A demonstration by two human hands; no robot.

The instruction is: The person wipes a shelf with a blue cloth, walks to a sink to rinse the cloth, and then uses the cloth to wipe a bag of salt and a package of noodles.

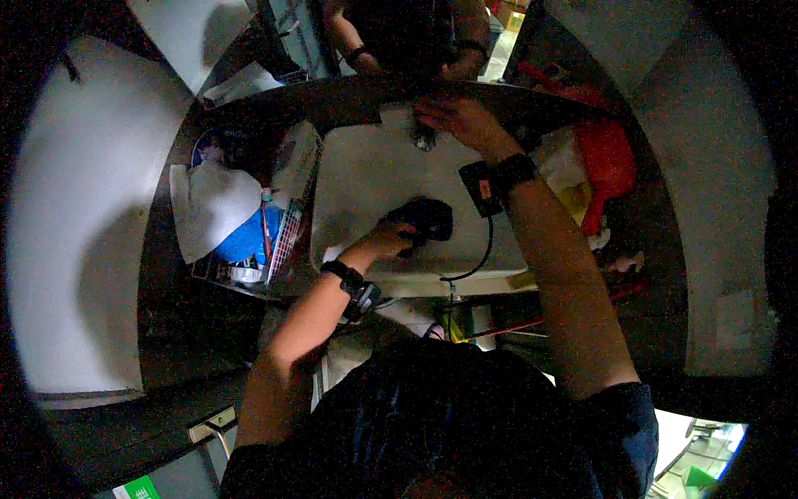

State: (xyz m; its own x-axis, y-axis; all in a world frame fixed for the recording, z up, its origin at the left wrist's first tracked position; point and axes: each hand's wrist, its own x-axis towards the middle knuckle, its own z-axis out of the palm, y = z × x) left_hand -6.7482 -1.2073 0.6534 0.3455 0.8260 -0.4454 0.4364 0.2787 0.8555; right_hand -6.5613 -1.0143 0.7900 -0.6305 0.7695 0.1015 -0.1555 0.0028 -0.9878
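A white washbasin [368, 156] lies before me in dim light. Low in its bowl, my left hand [393, 237] grips a dark, soft-looking item [433, 218], possibly cloth; its exact kind is unclear. At the back rim my right hand [461, 121] reaches over the metal tap [425, 138], fingers at its top. Shadow hides whether those fingers close on the tap. Both wrists wear dark bands; a small black device [481, 189] with a cable hangs by the right wrist, and another device [363, 302] sits at the left one.
Left of the basin stands a wire basket [290, 240] with a blue item [243, 237] and white packaging. A red plastic item [605, 168] lies on the right of the dark counter [654, 249]. Behind, a mirror [399, 37] reflects arms and a dark top.
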